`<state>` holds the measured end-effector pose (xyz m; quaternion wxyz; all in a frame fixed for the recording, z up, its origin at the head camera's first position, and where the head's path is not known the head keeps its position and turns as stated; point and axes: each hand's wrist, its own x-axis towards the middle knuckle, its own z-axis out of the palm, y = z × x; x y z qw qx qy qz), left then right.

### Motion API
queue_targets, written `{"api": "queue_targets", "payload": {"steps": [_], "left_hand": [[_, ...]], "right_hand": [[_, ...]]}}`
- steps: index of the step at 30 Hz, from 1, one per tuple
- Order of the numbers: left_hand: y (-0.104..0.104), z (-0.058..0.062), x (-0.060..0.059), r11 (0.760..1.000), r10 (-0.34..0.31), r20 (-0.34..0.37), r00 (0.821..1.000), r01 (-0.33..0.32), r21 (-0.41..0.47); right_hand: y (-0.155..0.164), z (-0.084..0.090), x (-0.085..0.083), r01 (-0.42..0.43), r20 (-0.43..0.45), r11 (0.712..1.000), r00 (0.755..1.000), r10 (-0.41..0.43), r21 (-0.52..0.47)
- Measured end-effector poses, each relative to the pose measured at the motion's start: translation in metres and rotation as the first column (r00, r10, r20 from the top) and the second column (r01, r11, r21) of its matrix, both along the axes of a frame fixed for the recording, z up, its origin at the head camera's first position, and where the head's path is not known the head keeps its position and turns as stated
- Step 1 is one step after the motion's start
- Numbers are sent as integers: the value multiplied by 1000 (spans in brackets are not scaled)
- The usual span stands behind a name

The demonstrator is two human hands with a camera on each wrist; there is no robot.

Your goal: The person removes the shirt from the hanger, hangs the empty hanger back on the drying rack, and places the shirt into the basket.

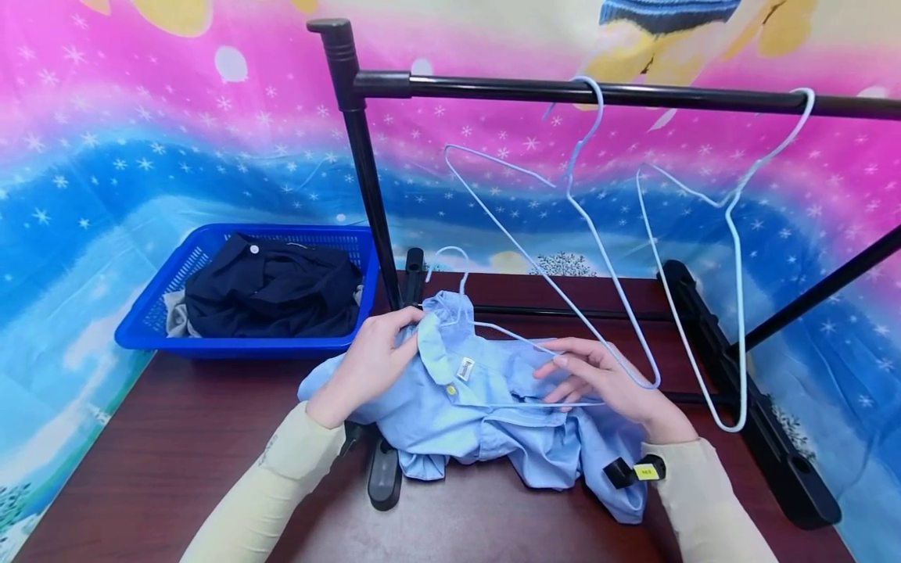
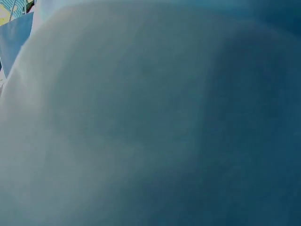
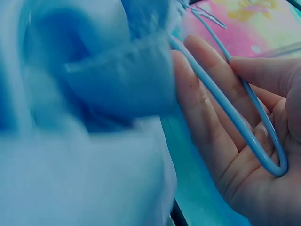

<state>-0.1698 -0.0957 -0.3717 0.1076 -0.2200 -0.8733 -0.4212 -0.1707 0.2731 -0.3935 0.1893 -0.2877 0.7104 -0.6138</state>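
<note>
A light blue shirt (image 1: 450, 430) with a yellow button lies rumpled over the table and a foot of the rack. My left hand (image 1: 373, 360) grips it beside the collar, fingers partly hidden by cloth. A light blue wire hanger (image 1: 449, 249) passes through the neck opening, its hook standing above the collar. My right hand (image 1: 608, 379) holds the hanger's right end; in the right wrist view the wire corner (image 3: 275, 167) lies across the palm, thumb against the upper wire. Blurred shirt cloth (image 2: 141, 117) fills most of the left wrist view.
A black rack rail (image 1: 486, 87) runs above the hands, carrying one hanger (image 1: 612, 266) close over my right hand and another hanger (image 1: 739, 258) farther right. Dark clothing (image 1: 274, 285) fills a blue basket (image 1: 246, 346) at the left. The rack's right foot (image 1: 781, 461) stands on the table.
</note>
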Motion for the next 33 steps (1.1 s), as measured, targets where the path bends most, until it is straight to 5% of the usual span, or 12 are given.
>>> {"api": "queue_targets", "payload": {"steps": [6, 15, 21, 26, 33], "left_hand": [[-4, 1, -1, 1000, 15, 19, 1000, -14, -8], [1, -3, -1, 999, 9, -6, 1000, -9, -37], [6, -5, 0, 999, 7, 6, 1000, -6, -52], [15, -7, 2, 994, -56, 37, 998, 60, -92], [23, -10, 6, 991, -76, 47, 996, 80, -109]], "right_hand": [[20, -1, -1, 69, 16, 997, 997, -70, 42], [11, 7, -1, 218, -192, 949, 966, -175, 228], [-8, 10, 0, 262, -243, 944, 947, -211, 203], [-27, 11, -3, 251, -242, 952, 948, -206, 173], [-46, 9, -5, 362, -196, 916, 924, -328, 174]]}}
